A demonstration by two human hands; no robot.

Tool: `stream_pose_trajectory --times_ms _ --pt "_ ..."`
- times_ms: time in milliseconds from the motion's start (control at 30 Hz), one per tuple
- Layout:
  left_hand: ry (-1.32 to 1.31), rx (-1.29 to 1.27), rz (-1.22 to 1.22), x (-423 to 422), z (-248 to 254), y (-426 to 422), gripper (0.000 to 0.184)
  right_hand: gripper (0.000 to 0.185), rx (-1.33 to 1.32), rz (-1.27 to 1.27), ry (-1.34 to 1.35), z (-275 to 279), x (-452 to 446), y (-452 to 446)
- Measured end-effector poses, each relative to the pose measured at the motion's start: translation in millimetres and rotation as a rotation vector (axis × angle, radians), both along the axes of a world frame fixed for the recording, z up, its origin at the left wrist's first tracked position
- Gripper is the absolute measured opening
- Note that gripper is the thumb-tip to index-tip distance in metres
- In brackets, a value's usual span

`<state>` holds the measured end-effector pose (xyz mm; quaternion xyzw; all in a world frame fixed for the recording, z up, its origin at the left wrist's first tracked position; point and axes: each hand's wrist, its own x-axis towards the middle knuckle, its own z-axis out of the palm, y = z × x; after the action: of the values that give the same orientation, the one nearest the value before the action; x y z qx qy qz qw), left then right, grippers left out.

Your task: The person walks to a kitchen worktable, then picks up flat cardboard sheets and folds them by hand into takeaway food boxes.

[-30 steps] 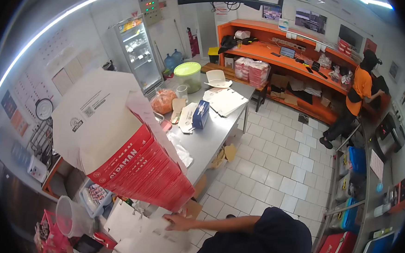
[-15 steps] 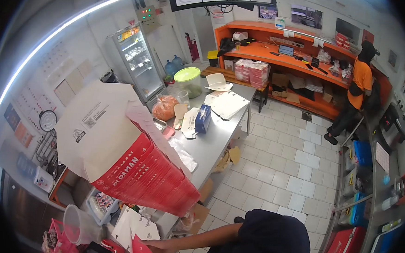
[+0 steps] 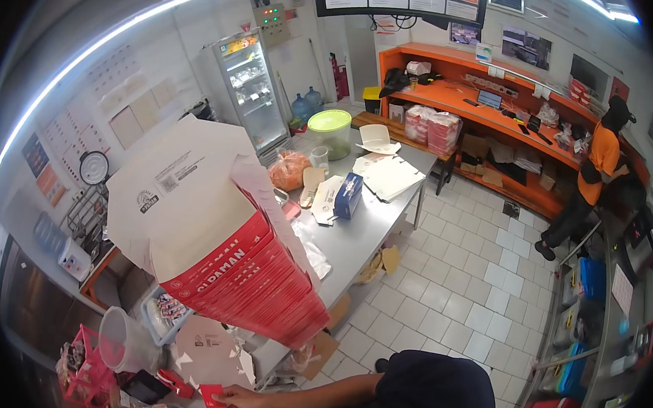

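Note:
My right hand [image 3: 238, 400] reaches in from the right at the bottom, its fingers closed on a red cardboard piece [image 3: 214, 404]. Just above it lies a pale printed cardboard box blank [image 3: 217, 347]; I cannot tell whether the red piece is part of it. A tall stack of red and white takeaway box blanks [image 3: 244, 270] rises beside them, close to the camera. A clear plastic tub [image 3: 125, 341] and a red stapler-like object [image 3: 175, 383] are to the left of the hand. My left hand is not visible.
Along the steel table [image 3: 373, 240] are a blue box [image 3: 348, 195], a lime-lidded tub [image 3: 329, 133], an orange-filled bag [image 3: 289, 169] and white box blanks [image 3: 389, 176]. A person in an orange shirt [image 3: 604, 150] stands at the far right. A pink basket [image 3: 86, 369] sits bottom left.
The view has turned, so most things appear shifted right. The blank near my right hand now shows its printed pale face, and the hand with the red cardboard piece appears slightly farther left.

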<state>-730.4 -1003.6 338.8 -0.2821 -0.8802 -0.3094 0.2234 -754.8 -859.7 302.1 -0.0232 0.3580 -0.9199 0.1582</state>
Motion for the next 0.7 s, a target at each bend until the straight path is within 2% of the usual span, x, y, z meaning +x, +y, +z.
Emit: stream_pose_trajectory --times_ms 33,67,133,167,200,233,267,333,367,433,467,533,567,633,667,700 --pt "-0.007 0.181 -0.250 2 11 -1 0.040 0.037 -0.003 0.004 -0.004 -4 -1 -1" --pt "-0.011 0.180 -0.246 -1 13 -7 0.040 0.039 0.024 -0.045 -0.057 -13 -5 0" --pt "0.283 -0.195 -0.422 -9 12 -18 0.032 0.041 0.044 -0.133 -0.140 -31 -11 -11" --pt "0.280 -0.196 -0.421 -9 0 -20 0.032 0.041 0.042 -0.132 -0.143 -37 -11 -17" --pt "0.177 -0.101 -0.312 -8 -18 -21 0.031 0.040 0.045 -0.152 -0.159 -43 -10 -24" --pt "0.074 -0.008 -0.202 -1 -18 -14 0.030 0.039 0.048 -0.174 -0.174 -45 -8 -26" --pt "0.072 -0.010 -0.206 3 -16 -9 0.030 0.039 0.045 -0.177 -0.177 -47 -9 -24" --pt "-0.139 0.244 0.024 10 -5 5 0.032 0.041 0.023 0.035 -0.087 -50 -16 -10" --pt "-0.141 0.244 0.023 9 2 6 0.032 0.041 0.024 0.033 -0.089 -50 -18 -3" --pt "0.074 0.139 -0.210 2 10 5 0.039 0.041 0.003 0.254 0.082 -49 -21 10" --pt "0.074 0.141 -0.210 1 9 3 0.039 0.041 0.005 0.254 0.080 -38 -18 14" --pt "0.154 0.032 -0.291 -3 0 -2 0.041 0.043 0.087 -0.128 -0.014 -15 -16 21" --pt "0.198 -0.024 -0.335 -7 -3 -4 0.043 0.043 0.089 -0.134 -0.008 -4 -20 35" --pt "0.281 -0.136 -0.423 -11 -8 -6 0.047 0.048 0.175 0.015 -0.297 10 -26 60" --pt "0.288 -0.160 -0.452 -11 -7 -7 0.046 0.056 0.217 0.031 -0.173 -25 -37 60" --pt "0.294 -0.154 -0.445 -11 -6 -2 0.045 0.056 0.213 0.024 -0.172 -51 -46 56"
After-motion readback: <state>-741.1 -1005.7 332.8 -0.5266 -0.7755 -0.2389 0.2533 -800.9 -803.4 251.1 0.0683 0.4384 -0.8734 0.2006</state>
